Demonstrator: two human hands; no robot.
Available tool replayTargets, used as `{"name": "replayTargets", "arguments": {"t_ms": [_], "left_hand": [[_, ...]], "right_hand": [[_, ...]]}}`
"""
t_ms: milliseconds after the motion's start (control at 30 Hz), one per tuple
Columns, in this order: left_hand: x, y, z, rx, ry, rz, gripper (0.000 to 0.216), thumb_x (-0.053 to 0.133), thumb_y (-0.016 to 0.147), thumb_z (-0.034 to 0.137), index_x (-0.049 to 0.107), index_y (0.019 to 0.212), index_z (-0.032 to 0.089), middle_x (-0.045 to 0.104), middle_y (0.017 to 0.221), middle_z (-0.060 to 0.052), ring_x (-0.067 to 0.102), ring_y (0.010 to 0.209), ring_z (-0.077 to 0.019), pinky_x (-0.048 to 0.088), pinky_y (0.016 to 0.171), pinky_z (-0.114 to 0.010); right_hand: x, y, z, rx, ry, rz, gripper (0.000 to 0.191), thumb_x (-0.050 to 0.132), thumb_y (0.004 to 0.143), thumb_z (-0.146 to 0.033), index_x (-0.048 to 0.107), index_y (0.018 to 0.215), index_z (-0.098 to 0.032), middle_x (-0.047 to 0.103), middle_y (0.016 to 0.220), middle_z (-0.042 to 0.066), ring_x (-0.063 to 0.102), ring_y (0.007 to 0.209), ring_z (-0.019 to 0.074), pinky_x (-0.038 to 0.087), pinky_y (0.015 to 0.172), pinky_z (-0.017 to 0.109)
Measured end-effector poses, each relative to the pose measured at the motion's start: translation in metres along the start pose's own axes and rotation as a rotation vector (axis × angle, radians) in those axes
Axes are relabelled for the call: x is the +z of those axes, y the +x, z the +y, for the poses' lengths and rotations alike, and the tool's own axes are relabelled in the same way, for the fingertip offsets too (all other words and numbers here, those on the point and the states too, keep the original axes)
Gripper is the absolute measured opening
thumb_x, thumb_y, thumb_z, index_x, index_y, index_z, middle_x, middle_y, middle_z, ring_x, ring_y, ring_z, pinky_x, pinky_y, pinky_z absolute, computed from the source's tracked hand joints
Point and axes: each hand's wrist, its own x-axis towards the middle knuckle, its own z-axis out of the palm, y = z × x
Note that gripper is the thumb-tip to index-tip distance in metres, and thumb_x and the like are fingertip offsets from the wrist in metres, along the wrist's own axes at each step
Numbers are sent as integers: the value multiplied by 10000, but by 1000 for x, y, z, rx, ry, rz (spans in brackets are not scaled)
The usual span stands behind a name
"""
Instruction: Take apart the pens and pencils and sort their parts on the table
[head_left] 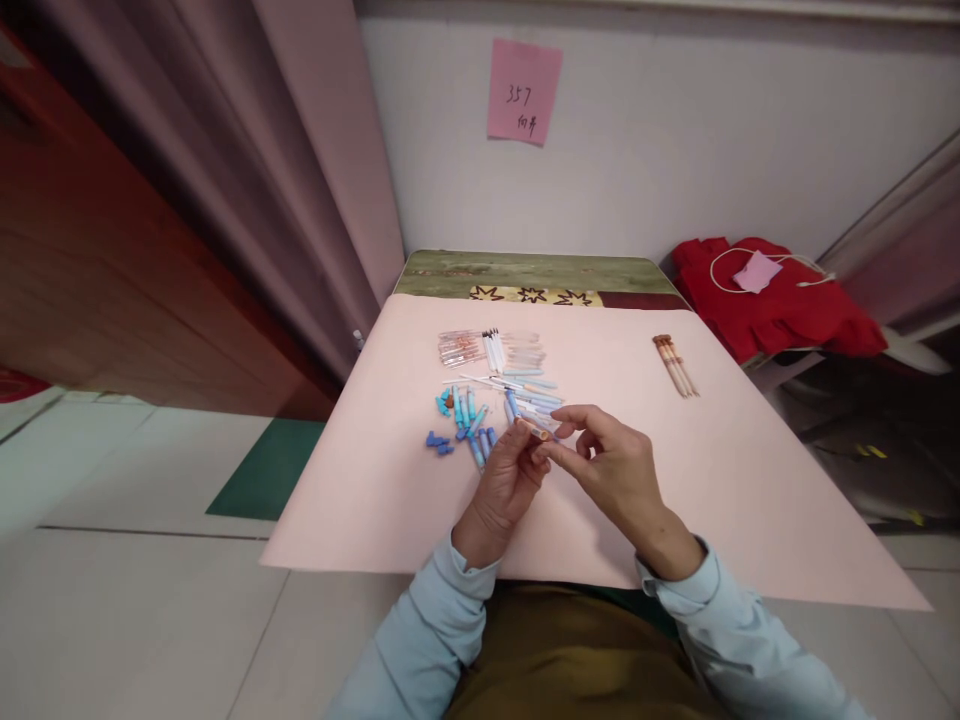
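Observation:
Above the near part of the pink-covered table, my left hand point(501, 490) pinches a short tan and orange pen barrel point(534, 430). My right hand point(616, 462) meets its right end with thumb and forefinger, the other fingers curled; the exact grip there is too small to make out. Just beyond my hands lie blue pen barrels point(484, 441), turquoise barrels point(463, 406) and pale blue pen pieces point(536, 393). Small dark blue pieces point(439, 442) and turquoise pieces point(443, 402) are heaped to the left.
Farther back are clear tubes with orange-brown parts point(461, 349), white refills with black ends point(493, 350) and clear barrels point(525, 350). Several pens with brown tops point(675, 366) lie together at the right. Red cloth point(780, 310) sits beside the table point(720, 480); a wall stands behind.

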Motion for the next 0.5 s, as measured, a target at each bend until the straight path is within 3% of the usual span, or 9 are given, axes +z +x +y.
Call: {"name": "replayTargets", "arguments": {"t_ms": [233, 367, 500], "left_hand": [[4, -2, 27, 21, -118, 143, 49, 639, 906, 159, 651, 867, 132, 707, 817, -23, 586, 526, -14, 505, 514, -88], [5, 1, 42, 79, -218, 212, 241, 436, 1005, 133, 653, 904, 112, 737, 856, -54, 654, 583, -27, 549, 585, -93], [13, 5, 40, 182, -313, 266, 323, 349, 1035, 132, 637, 890, 116, 722, 783, -30, 662, 588, -15, 543, 604, -64]], "right_hand": [[-28, 16, 43, 177, -91, 140, 309, 607, 881, -486, 735, 862, -205, 698, 718, 15, 564, 542, 126, 417, 546, 253], [-26, 15, 68, 232, -272, 73, 315, 599, 861, -495, 746, 802, -222, 697, 686, 15, 589, 559, 150, 387, 554, 267], [-16, 10, 73, 245, -288, 8, 298, 600, 859, -494, 747, 797, -242, 711, 715, 9, 607, 590, 157, 384, 564, 267]]}}
